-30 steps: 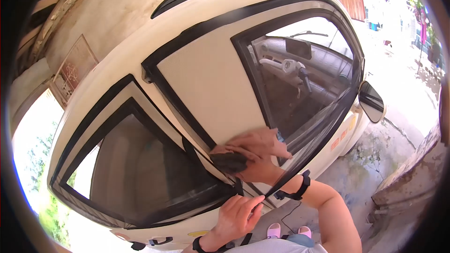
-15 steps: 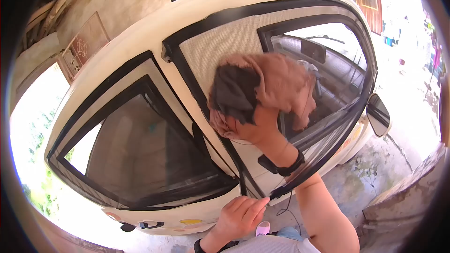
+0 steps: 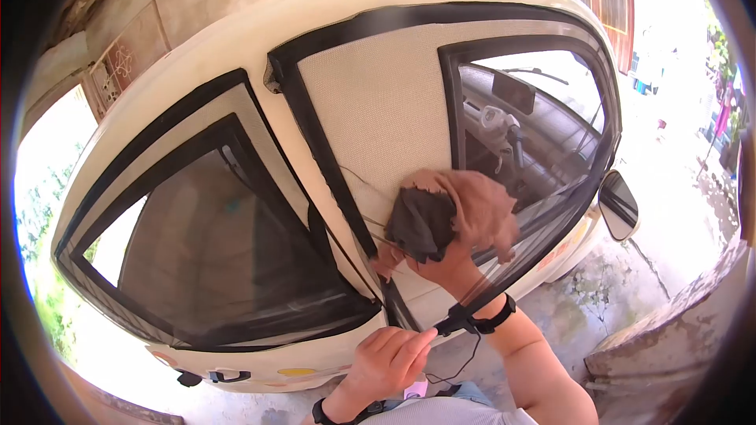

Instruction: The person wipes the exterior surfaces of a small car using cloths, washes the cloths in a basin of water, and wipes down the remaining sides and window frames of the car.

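A brown rag (image 3: 480,208) with a dark grey part is bunched in my right hand (image 3: 445,267). My right forearm passes behind the door's black lower frame, so the hand and rag show through the clear window (image 3: 543,189) of the cream vehicle. The rag is near the lower part of that window, and its folds hide most of my fingers. My left hand (image 3: 390,362) is lower down, its fingers curled and closed at the black door edge (image 3: 449,327), fingertips touching it. Below the window frame, a black wristband (image 3: 496,315) circles my right wrist.
Handlebar controls (image 3: 500,126) show inside the vehicle. A side mirror (image 3: 619,205) sticks out at the right, and a rear side window (image 3: 220,244) is on the left. A thin black cable (image 3: 470,366) hangs below my right wrist. A concrete ledge (image 3: 669,323) borders the right.
My right hand and the rag have moved down towards the lower door frame, uncovering the handlebar controls. My left hand stays at the door edge; the whole view has shifted slightly.
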Motion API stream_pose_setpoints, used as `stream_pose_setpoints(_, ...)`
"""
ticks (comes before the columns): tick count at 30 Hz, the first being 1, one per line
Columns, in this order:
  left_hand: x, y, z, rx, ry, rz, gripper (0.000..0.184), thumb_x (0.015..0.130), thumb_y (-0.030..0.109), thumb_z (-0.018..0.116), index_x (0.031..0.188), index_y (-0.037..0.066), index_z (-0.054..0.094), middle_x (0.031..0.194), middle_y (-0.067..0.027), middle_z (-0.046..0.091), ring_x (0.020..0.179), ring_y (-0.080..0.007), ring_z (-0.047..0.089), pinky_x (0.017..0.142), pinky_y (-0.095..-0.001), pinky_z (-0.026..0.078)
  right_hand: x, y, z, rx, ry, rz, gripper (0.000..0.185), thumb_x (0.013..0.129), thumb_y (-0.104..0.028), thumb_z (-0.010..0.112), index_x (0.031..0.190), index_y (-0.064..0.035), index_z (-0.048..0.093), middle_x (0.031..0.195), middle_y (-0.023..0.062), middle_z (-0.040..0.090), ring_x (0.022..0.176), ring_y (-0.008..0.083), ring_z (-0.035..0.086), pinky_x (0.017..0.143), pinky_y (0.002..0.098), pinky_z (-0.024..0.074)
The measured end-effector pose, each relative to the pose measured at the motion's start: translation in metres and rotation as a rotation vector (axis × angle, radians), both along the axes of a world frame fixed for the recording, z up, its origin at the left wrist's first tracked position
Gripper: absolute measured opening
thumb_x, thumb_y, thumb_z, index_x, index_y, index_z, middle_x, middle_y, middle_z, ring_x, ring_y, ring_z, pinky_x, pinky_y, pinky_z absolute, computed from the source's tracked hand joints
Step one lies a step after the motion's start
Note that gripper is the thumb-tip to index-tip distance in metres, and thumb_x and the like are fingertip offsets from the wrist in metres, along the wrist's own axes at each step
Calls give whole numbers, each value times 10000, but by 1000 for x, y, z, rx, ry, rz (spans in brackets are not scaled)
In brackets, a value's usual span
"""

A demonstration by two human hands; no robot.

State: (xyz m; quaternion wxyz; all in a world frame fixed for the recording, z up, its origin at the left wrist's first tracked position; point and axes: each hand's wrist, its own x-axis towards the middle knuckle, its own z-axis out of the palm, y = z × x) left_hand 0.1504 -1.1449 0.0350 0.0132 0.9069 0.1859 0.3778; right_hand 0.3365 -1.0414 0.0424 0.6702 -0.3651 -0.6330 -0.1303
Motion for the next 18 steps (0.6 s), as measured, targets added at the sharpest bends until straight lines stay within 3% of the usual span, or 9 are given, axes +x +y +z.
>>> stream_pose_setpoints(5, 3, -1, -6, 20, 7, -38, 404, 750, 44, 695, 1147, 44, 618, 819, -37, 620, 700, -202, 598, 619, -310, 512, 22, 19, -27, -95, -70, -17, 930, 655, -213, 818, 1447, -62, 356, 1342, 126, 502, 1257, 261, 482, 1068, 372, 354)
stream_pose_setpoints(6, 4, 1, -4, 19, 3, -42, 404, 750, 44, 695, 1147, 44, 618, 819, -37, 620, 700, -202, 598, 619, -310, 512, 16, 19, 57, 195, 35, -98, 926, 667, -231, 816, 1449, -59, 352, 1380, 130, 476, 1278, 249, 477, 1085, 347, 340)
stream_pose_setpoints(7, 4, 0, -3, 16, -11, -41, 413, 749, 42, 694, 1154, 45, 614, 827, -42, 621, 701, -204, 599, 623, -310, 515, 15, 29, 70, -107, -145, -197, 680, 810, -269, 647, 1400, -19, 417, 1439, 189, 419, 1345, 337, 400, 1124, 423, 271)
stream_pose_setpoints(8, 4, 0, -1, 13, -28, -37, 422, 748, 41, 693, 1162, 45, 610, 835, -47, 623, 702, -206, 600, 627, -310, 518, 13, 37, 96, -81, -281, -434, 512, 874, -296, 574, 1317, -44, 530, 1468, 168, 407, 1344, 307, 405, 1066, 407, 365)
stream_pose_setpoints(9, 5, 0, 2, 9, -37, -31, 422, 748, 41, 693, 1162, 45, 610, 835, -47, 623, 702, -206, 600, 627, -310, 518, 2, 31, 135, 191, -300, -575, 442, 889, -253, 552, 1284, -55, 567, 1397, 118, 481, 1275, 270, 456, 1015, 346, 413)
stream_pose_setpoints(11, 8, 2, 8, -30, -126, -52, 388, 726, 5, 695, 1106, 38, 628, 826, -69, 647, 688, -246, 621, 617, -345, 531, -17, 32, 140, 217, -274, -492, 427, 865, -246, 580, 1249, -59, 586, 1329, 119, 507, 1211, 277, 483, 972, 351, 428)
stream_pose_setpoints(16, 6, 7, 1, -11, -146, -74, 369, 710, -12, 661, 1074, 41, 647, 818, -50, 639, 682, -230, 618, 614, -336, 536, -45, 19, 117, 310, -61, -116, 353, 746, -212, 716, 1070, -78, 681, 994, 121, 638, 892, 312, 619, 759, 377, 502)
stream_pose_setpoints(17, 5, 6, 0, 1, -128, -103, 364, 704, -19, 648, 1063, 43, 653, 813, -43, 635, 678, -225, 617, 612, -331, 537, -43, 13, 103, 293, -58, -114, 353, 746, -212, 716, 1070, -78, 681, 994, 121, 638, 892, 312, 619, 759, 377, 502)
stream_pose_setpoints(18, 5, 6, -1, -17, -126, -103, 364, 704, -19, 648, 1063, 43, 653, 813, -43, 635, 678, -225, 617, 612, -331, 537, -40, 6, 84, -174, -63, 98, 451, 735, -250, 740, 1135, -67, 642, 1106, 102, 611, 1023, 263, 581, 847, 331, 479)
